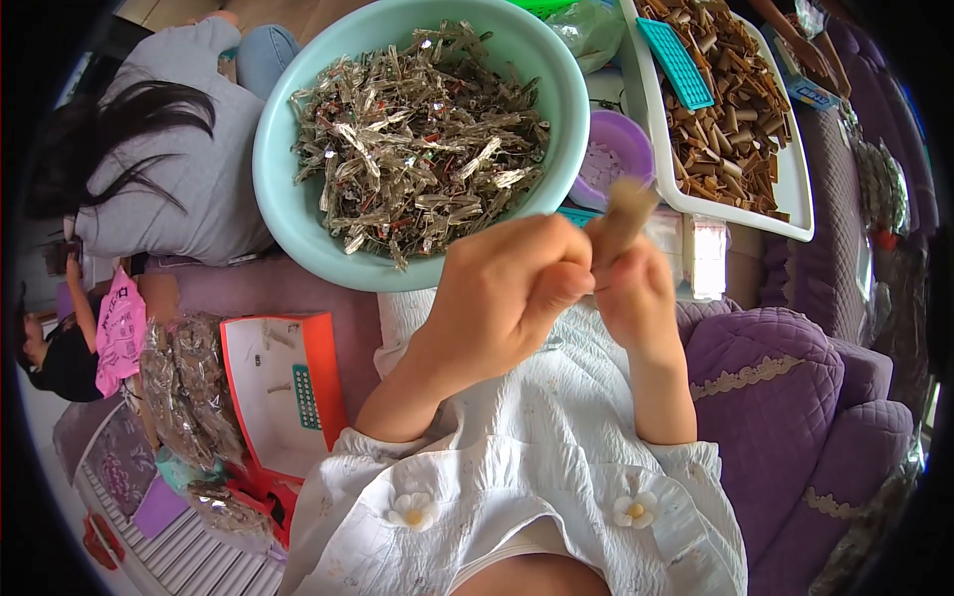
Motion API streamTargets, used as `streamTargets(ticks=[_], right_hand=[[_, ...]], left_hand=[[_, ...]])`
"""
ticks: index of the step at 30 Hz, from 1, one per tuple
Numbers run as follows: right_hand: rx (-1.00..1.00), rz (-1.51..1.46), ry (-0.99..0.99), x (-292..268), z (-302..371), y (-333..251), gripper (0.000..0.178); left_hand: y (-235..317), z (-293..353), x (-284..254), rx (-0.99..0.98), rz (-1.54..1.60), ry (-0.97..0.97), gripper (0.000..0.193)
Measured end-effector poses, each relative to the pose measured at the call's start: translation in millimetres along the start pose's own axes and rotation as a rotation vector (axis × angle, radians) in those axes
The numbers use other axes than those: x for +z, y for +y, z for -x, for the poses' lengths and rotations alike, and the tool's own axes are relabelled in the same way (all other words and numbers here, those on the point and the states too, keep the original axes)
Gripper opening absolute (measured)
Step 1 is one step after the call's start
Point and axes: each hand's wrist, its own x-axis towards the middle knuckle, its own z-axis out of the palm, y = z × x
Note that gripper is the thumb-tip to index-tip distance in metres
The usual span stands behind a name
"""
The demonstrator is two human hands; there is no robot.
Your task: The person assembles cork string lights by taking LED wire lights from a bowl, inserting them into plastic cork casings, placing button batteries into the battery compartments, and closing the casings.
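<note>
Both hands meet above my lap, close to the near rim of a large pale green basin [268, 174]. My right hand [636, 298] pinches a short tan, tube-like piece [628, 211], smeared by motion at its upper end. Against it my left hand [512, 293] is closed, thumb and forefinger pressed together; whatever lies between them is hidden. Heaped in the basin are many small bundles in crinkled clear wrap [417, 139], with bits of red and dark colour among them.
Right of the basin stand a purple bowl [644, 149] of white pieces and a white tray [805, 214] of brown curved pieces, with a teal grid plate [676, 65] on top. An orange-and-white box [323, 368] lies left. Purple padded seating [765, 387] is at right; another person [179, 129] is upper left.
</note>
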Motion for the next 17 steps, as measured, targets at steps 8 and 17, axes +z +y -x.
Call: streamTargets(ticks=[8,17], right_hand=[[-0.023,-0.793,0.128,-1.8,-12.6,-15.3,0.043],[-0.107,-0.592,0.289,13.3,-6.3,-16.1,0.043]], left_hand=[[-16.3,8.9,18.3,-0.025,0.119,0.229,0.027],[-8.5,11.7,22.3,-0.096,0.527,0.161,0.032]])
